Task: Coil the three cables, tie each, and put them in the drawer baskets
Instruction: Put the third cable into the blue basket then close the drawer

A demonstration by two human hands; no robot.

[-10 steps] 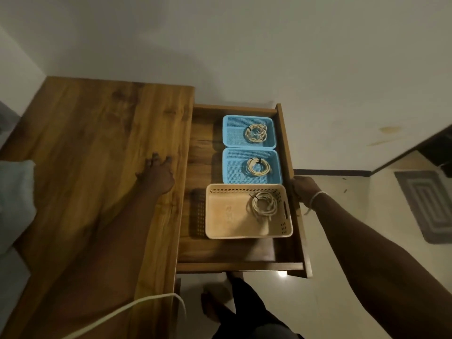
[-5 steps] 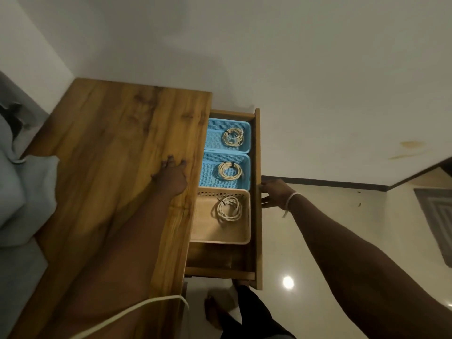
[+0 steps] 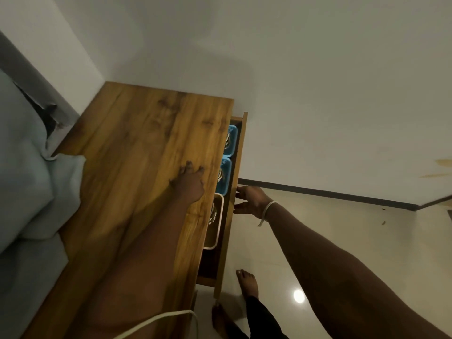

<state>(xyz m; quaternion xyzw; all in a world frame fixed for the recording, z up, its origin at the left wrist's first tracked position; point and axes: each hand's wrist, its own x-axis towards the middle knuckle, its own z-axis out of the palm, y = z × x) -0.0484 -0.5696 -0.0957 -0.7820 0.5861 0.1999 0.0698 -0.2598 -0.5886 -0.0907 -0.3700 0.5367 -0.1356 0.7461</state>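
The wooden drawer (image 3: 233, 192) stands only a narrow gap out from under the desk top (image 3: 146, 148). In the gap I see slivers of two blue baskets, the far one (image 3: 232, 139) and the middle one (image 3: 226, 174), and a beige basket (image 3: 218, 216) nearest me. A bit of coiled cable (image 3: 212, 214) shows in the beige basket, and coil edges peek out in the blue ones. My right hand (image 3: 249, 200) presses its straight fingers against the drawer front. My left hand (image 3: 189, 179) rests flat on the desk top near its edge.
A white cord (image 3: 159, 319) crosses the desk's near corner. Grey-blue bedding (image 3: 29, 192) lies left of the desk. My bare feet (image 3: 247, 282) stand on the glossy tiled floor beside the drawer. A white wall rises behind.
The drawer has slid far in under the desk top, pushed by my right hand; the baskets and coils are now almost hidden. My left hand stayed on the desk.
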